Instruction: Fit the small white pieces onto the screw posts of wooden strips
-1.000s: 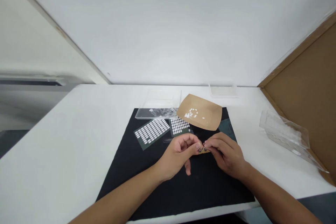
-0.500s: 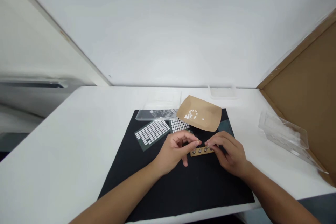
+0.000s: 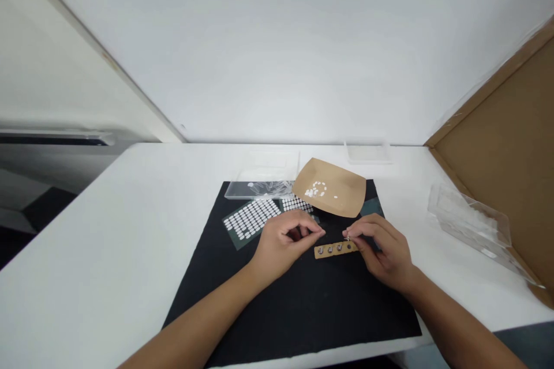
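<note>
My left hand (image 3: 283, 242) is closed in a pinch above the black mat, thumb and index fingertip together; whatever lies between them is too small to make out. My right hand (image 3: 381, 248) pinches a small shiny metal piece (image 3: 348, 238) at its fingertips, just above the right end of a narrow brown strip (image 3: 325, 255). Several small round metal parts sit in a row along that strip, and a dark round spot shows near its right end. The right thumb and fingers cover the strip's far right end.
On the black mat (image 3: 303, 311) lie dark sheets with rows of white ovals (image 3: 252, 219). Behind them are a clear tray (image 3: 259, 189) of thin transparent pieces and a brown paper tray (image 3: 346, 184) with loose white bits. Clear plastic containers (image 3: 471, 219) stand at right, beside a cardboard panel (image 3: 511, 127).
My hands have drawn apart: the left has moved slightly left, the right slightly right with the small metal piece. More of the brown strip's right end now shows.
</note>
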Demonstrator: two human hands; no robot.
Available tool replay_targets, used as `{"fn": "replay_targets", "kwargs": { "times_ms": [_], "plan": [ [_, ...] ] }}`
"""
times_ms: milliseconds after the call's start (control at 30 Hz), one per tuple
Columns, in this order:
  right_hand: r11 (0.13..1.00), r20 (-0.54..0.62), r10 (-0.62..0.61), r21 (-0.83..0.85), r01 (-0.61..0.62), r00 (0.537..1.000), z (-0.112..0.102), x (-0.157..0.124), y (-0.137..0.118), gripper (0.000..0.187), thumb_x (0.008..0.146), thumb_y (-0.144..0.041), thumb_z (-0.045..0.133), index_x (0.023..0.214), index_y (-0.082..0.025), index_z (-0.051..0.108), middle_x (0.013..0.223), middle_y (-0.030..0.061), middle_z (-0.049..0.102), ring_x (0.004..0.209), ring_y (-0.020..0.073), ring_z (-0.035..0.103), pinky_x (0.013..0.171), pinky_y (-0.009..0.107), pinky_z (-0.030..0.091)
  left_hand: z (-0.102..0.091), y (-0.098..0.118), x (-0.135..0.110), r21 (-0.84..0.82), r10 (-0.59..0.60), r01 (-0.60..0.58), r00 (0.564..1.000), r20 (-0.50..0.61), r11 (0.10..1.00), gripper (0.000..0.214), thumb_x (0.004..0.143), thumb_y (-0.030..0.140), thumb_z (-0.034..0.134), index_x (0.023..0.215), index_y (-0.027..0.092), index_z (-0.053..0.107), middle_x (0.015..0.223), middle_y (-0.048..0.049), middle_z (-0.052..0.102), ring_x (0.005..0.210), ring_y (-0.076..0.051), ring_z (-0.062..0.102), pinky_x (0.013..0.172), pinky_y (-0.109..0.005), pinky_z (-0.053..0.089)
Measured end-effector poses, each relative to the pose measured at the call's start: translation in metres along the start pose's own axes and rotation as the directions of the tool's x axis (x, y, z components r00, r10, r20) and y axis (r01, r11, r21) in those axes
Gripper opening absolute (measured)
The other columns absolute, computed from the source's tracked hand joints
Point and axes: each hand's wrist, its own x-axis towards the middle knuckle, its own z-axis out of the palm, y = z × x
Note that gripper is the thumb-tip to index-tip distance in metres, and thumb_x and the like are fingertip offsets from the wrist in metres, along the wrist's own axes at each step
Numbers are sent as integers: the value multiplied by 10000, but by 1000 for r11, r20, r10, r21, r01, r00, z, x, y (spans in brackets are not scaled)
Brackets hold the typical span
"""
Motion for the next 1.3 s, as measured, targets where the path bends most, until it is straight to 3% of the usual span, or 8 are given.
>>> {"fn": "replay_targets", "kwargs": {
  "times_ms": [167,333,433,667,900,1133,1200,1300],
  "plan": [
    [1000,2,6,5,-6,1000,1,-2,0,267,1002,-30,634,1173,-229,679,1008,64,739,935,200,729,805,345,649,-14,-7,8,296,109,-58,982,-157,953,104,951,323,792,929,238,849,917,-49,842,810,-195,755,619,-256,527],
    [1000,23,15,21,-15,1000,2,-3,1,269,1000,-33,637,1182,-227,677,1025,65,731,946,200,727,813,341,642,-25,-10,18,486,178,-22,944,-278,874,162,1007,347,720,1014,249,849,994,-19,856,767,-173,743,725,-281,574],
    [999,39,23,21,-24,999,2,-3,1,265,1002,-38,637,1181,-231,675,1032,63,726,948,196,720,819,342,635,-25,-13,24,495,191,-10,929,-318,869,158,979,361,742,970,245,849,940,-3,856,677,-154,717,698,-272,577],
    [999,45,24,-24,-23,999,2,-3,-1,245,993,-62,649,1164,-236,674,1017,53,733,936,197,724,825,338,620,-19,-22,34,377,53,111,916,-398,919,139,865,368,855,908,237,836,842,17,829,557,-119,644,581,-246,523],
    [989,104,14,-146,1,995,4,-6,2,173,1013,-134,678,1135,-257,672,1060,19,802,934,186,760,825,336,586,-18,-25,36,420,96,76,922,-374,904,165,893,400,834,878,236,842,641,47,753,452,-107,578,547,-256,474],
    [981,109,94,-177,-74,990,4,-9,4,144,1056,-192,632,1180,-260,655,1085,22,826,986,199,791,862,342,608,-16,-25,36,383,44,82,949,-311,920,158,969,385,764,1023,261,847,754,48,810,452,-115,679,523,-243,504],
    [980,102,104,-183,-84,989,5,-9,5,140,1057,-201,627,1183,-259,641,1082,28,826,990,208,795,870,350,616,-17,-24,35,445,111,39,946,-306,895,159,991,365,742,1041,250,839,742,40,801,474,-120,686,546,-244,516],
    [978,105,124,-180,-104,987,5,-9,5,141,1056,-200,612,1183,-260,613,1079,32,825,985,213,796,861,353,622,-19,-24,32,572,325,-113,902,-284,812,129,1010,289,709,1042,212,808,779,10,790,527,-118,668,602,-254,531]
  ]
}}
